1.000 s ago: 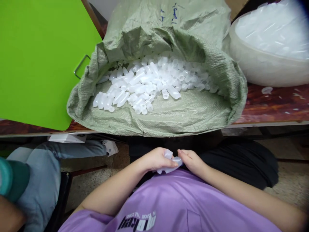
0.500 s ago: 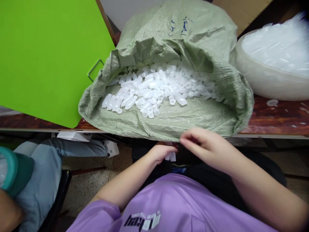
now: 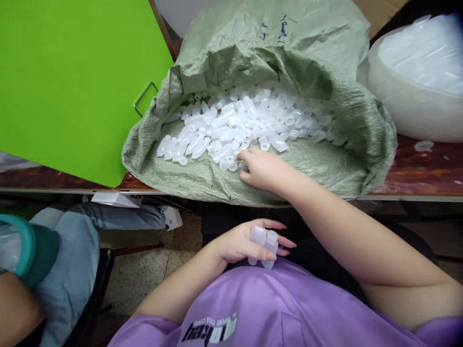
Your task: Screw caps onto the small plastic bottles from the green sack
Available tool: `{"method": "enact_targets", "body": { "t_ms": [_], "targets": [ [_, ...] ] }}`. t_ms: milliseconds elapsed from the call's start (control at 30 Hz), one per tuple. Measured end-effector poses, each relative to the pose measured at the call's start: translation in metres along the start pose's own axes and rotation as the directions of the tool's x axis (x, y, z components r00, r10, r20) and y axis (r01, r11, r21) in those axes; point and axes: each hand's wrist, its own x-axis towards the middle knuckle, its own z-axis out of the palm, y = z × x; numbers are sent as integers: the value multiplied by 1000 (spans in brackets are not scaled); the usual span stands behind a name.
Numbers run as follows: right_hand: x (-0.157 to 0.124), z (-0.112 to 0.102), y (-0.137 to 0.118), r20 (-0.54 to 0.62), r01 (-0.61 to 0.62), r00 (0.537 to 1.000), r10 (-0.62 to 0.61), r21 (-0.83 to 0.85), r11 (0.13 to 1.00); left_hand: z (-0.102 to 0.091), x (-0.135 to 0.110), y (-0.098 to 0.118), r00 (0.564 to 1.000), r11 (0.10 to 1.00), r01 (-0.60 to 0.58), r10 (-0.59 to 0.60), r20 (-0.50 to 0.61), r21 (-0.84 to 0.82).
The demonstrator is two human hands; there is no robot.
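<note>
My left hand [image 3: 240, 243], low in front of my purple shirt, holds a few short translucent white plastic tubes [image 3: 270, 241] between thumb and fingers; its other fingers stretch out to the right. At the near edge of a pile of similar white plastic tubes [image 3: 227, 130], my right hand [image 3: 262, 168] has its thumb and fingers bent around a tube, which they partly cover. The pile lies inside the wide mouth of a pale green woven sack [image 3: 202, 180], whose folded rim stands up around it.
A bright green board [image 3: 72, 86] with a metal handle [image 3: 144, 99] is at the left. At the right, a white bowl [image 3: 408, 106] is heaped with translucent plastic pieces. Another person in jeans [image 3: 68, 255] sits at the left beside a teal bucket [image 3: 39, 255].
My right hand has moved from the sack's front edge up and left onto the tubes. My left hand has come out from below the edge, turned up and showing its tubes.
</note>
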Motion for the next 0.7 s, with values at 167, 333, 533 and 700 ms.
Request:
{"method": "enact_targets", "body": {
  "t_ms": [167, 333, 533, 700],
  "targets": [
    [-42, -14, 18, -141, 153, 984, -113, 320, 935, 0, -3, -6, 995, 995, 101, -101, 6, -22],
    [-106, -22, 41, 129, 198, 928, -350, 625, 755, 7, -5, 3, 990, 971, 57, -25, -139, 230],
    [-144, -4, 53, 20, 210, 960, -278, 606, 768, 29, -3, 24, 903, 705, 15, 295, -312, 709],
    [-166, 12, 53, -238, 328, 941, -242, 455, 827, 40, -3, 34, 870, 630, -44, 406, -280, 775]
  ]
}}
